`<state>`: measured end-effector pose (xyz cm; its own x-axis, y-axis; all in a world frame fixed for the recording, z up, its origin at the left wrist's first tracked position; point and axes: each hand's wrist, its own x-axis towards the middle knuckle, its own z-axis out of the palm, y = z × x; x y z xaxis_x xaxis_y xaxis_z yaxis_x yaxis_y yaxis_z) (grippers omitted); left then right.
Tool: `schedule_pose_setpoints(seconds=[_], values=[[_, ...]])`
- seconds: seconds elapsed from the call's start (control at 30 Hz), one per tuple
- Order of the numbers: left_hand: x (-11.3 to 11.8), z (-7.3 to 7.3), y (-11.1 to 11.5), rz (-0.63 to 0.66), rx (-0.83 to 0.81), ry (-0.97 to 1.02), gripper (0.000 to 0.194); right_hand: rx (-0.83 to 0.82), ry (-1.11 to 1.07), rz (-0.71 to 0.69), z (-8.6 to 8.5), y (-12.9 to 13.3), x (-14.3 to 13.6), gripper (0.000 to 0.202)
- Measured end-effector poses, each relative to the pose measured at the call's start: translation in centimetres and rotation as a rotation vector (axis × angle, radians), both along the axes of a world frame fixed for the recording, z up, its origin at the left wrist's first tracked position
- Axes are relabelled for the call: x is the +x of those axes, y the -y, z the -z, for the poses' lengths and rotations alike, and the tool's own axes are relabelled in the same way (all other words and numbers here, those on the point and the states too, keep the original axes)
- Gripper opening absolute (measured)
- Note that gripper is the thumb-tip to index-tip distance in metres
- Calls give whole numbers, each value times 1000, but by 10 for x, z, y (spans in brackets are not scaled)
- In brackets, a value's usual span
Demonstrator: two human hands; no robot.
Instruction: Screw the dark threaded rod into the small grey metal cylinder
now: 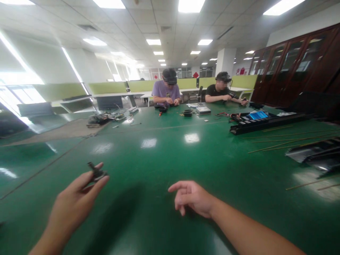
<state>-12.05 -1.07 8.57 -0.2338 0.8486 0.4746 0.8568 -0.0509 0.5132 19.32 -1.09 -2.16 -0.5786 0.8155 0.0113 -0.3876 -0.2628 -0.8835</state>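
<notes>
My left hand (77, 198) is closed around a small dark part (97, 173), pinched between thumb and fingers above the table. A short black stub sticks up from this part; blur and my fingers hide the rest, so its kind cannot be made out. To the right, my right hand (192, 198) hovers over the green tabletop (159, 163) with nothing in it. Its index finger points left and the other fingers are loosely bent, apart from each other.
Across the table sit a person in a purple shirt (166, 92) and a person in a black shirt (219, 90), both handling small things. A heap of parts (102, 118) lies far left. Long black channels (265, 122) and thin rods (287, 143) lie on the right.
</notes>
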Motion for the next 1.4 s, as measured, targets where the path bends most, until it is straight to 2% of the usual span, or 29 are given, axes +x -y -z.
schedule_pose_setpoints(seconds=[0.13,0.23,0.33,0.4,0.5,0.57,0.67,0.73,1.07,1.2,1.4], values=[[58,25,-30,379,-27,130,52,55,62,356,0,-8,6,37],[96,52,-35,630,-70,83,44,97,206,541,3,-14,8,37],[112,75,-27,690,-128,159,57,163,392,581,9,-15,6,47],[112,84,-20,686,-173,204,54,226,487,557,12,-14,5,54],[108,85,-14,718,-159,144,28,316,575,497,14,-8,3,59],[107,83,-15,788,-87,107,21,360,619,472,14,-5,2,60],[109,80,-17,900,-18,96,25,399,689,463,13,-1,1,58],[111,80,-18,931,-20,87,28,410,720,453,12,1,1,54],[108,91,-17,905,-17,124,36,402,783,458,5,5,1,40],[111,88,-18,971,-2,163,27,398,744,446,4,5,0,37],[111,85,-17,990,-39,165,29,407,729,438,2,5,0,32]])
